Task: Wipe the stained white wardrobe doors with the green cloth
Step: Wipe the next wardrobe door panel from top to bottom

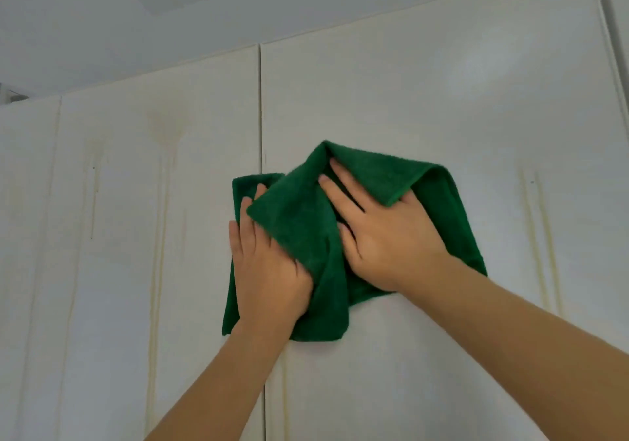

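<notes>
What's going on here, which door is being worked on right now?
A person is pressing a green cloth flat against the white wardrobe doors with both hands. The left hand rests on the cloth's left part, over the gap between two doors; the right hand lies on its right part, with a fold of cloth draped over some fingers. Yellowish drip stains show on the door to the left, and more streaks to the right of the cloth.

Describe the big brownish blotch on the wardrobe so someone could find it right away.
Start at the vertical gap between the two large white doors, above the green cloth. On the left door, high up, sits the blotch. Unlike the thin streaks nearby, it is a broad patch.
</notes>
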Action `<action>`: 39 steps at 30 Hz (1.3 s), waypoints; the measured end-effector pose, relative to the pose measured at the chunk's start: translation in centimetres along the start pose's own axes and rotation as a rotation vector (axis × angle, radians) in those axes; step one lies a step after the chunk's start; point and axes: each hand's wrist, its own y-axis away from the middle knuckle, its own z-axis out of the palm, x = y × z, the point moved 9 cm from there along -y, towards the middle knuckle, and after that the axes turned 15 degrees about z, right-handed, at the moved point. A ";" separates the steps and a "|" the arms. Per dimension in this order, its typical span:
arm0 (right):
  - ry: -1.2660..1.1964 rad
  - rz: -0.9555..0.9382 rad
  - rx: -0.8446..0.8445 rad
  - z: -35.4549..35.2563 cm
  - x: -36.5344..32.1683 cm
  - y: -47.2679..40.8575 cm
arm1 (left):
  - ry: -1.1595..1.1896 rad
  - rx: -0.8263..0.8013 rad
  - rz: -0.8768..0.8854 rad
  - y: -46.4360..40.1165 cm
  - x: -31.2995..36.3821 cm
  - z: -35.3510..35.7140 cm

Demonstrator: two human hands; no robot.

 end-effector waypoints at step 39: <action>0.025 0.380 0.006 -3.5 16.6 10.5 | -0.029 0.104 -0.222 -7.1 13.7 1.3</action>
